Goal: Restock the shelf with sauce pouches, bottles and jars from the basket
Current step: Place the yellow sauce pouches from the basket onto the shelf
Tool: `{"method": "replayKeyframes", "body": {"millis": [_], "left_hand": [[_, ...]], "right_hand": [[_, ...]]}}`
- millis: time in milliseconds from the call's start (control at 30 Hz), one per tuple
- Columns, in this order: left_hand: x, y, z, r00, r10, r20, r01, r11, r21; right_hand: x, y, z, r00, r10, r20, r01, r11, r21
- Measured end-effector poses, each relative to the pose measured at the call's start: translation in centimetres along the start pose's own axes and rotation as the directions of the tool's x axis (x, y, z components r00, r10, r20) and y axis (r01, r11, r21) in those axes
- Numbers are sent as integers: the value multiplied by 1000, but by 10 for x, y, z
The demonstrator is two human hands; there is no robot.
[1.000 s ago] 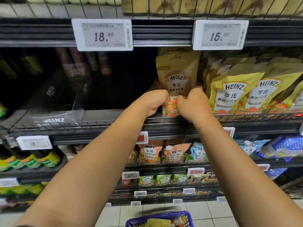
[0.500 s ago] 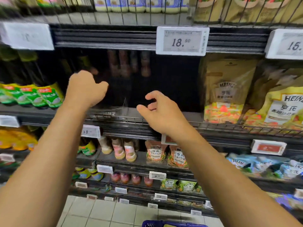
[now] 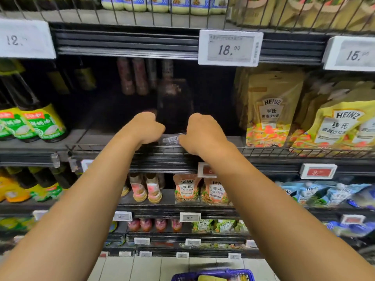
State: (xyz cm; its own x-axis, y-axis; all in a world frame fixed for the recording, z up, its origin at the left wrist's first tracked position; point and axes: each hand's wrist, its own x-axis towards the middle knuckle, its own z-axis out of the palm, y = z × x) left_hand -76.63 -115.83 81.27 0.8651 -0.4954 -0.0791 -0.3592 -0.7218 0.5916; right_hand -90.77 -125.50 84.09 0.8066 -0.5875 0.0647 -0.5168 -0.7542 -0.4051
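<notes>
On the middle shelf [image 3: 113, 138], behind its low wire rail, a wide dark gap runs between the green-labelled dark bottles [image 3: 43, 122] at the left and the yellow Heinz pouches [image 3: 271, 110] at the right; deep in that gap stand a few reddish bottles [image 3: 133, 77], dim and blurred, so their labels cannot be read. Both forearms reach up into the gap from the bottom corners. The left hand [image 3: 147, 127] and the right hand [image 3: 200, 132] sit near each other at the shelf's front edge, fingers curled down, each gripping one side of a clear plastic tray [image 3: 172, 139] with a faint Heinz mark; the tray is see-through and smeared by motion, so its outline is hard to trace and it may be a divider instead. The fingertips are hidden behind the knuckles. Above, a white price tag [image 3: 230, 47] reads 18.90. At the bottom edge the blue basket [image 3: 213, 275] is cut off, showing only its rim and something yellow inside. Half a second ago the hands were apart and held nothing, the left one raised further left; they have since come together on the tray. A second ago they were at a yellow pouch further right.
</notes>
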Motion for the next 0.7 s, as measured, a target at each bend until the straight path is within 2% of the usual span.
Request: {"method": "replayKeyframes", "body": {"millis": [133, 267, 433, 567, 633, 700], "left_hand": [[5, 44, 32, 994, 56, 92, -53, 998, -43], [9, 65, 59, 983, 104, 152, -91, 992, -89], [13, 69, 70, 990, 77, 119, -59, 987, -153], [2, 72, 67, 985, 151, 89, -137, 980, -144], [-13, 71, 59, 980, 197, -40, -201, 969, -146], [-38, 68, 55, 932, 235, -277, -286, 945, -160]], "right_hand": [[-5, 41, -18, 989, 142, -41, -146, 984, -100], [-12, 67, -28, 979, 194, -64, -200, 973, -114], [-20, 79, -29, 976, 175, -127, -182, 982, -46], [-37, 94, -36, 972, 69, -223, -82, 995, -50], [-50, 107, -43, 963, -30, -269, 14, 998, -63], [-64, 125, -44, 941, -159, -297, 161, 987, -20]]}}
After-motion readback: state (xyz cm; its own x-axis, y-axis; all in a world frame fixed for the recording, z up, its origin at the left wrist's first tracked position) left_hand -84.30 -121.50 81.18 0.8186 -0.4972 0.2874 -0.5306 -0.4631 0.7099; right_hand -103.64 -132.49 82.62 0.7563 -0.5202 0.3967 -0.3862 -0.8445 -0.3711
